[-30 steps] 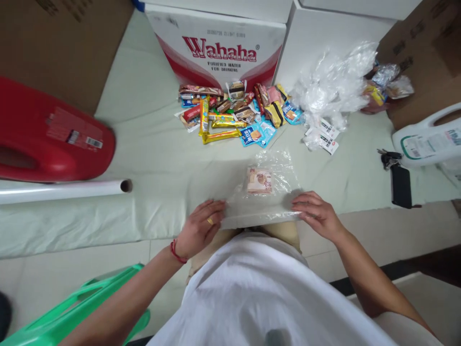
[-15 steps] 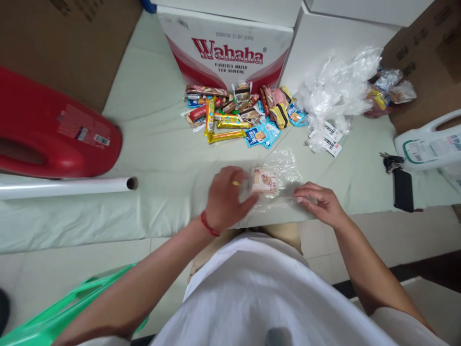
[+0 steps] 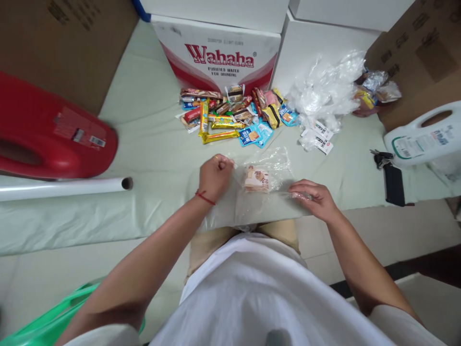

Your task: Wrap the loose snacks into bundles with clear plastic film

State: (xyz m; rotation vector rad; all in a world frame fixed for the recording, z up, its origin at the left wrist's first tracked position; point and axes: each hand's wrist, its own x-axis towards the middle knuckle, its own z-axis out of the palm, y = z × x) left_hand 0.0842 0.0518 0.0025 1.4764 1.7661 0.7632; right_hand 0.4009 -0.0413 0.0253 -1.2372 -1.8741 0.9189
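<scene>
A clear plastic bag [image 3: 279, 166] lies spread on the table near its front edge. On or inside it, I cannot tell which, sits a small wrapped snack packet [image 3: 257, 180] with red print. My left hand [image 3: 217, 175] is closed in a pinch at the bag's left side, gripping the film. My right hand [image 3: 313, 197] pinches the bag's right edge between thumb and fingers. Beyond the bag lies a pile of wrapped snacks [image 3: 225, 126] in yellow, blue and brown packaging.
A Wahaha carton [image 3: 223, 57] stands behind the snacks. Crumpled plastic bags [image 3: 320, 91] lie at the back right. A red jug [image 3: 54, 129] and a roll of film [image 3: 65, 187] are at left. A white jug [image 3: 425, 137], keys [image 3: 381, 158] and a black phone-like object [image 3: 394, 184] are at right.
My left hand has moved left and away from the packet, and its fingers have closed on the film. The plastic is now stretched wider to the left. My right hand keeps its hold.
</scene>
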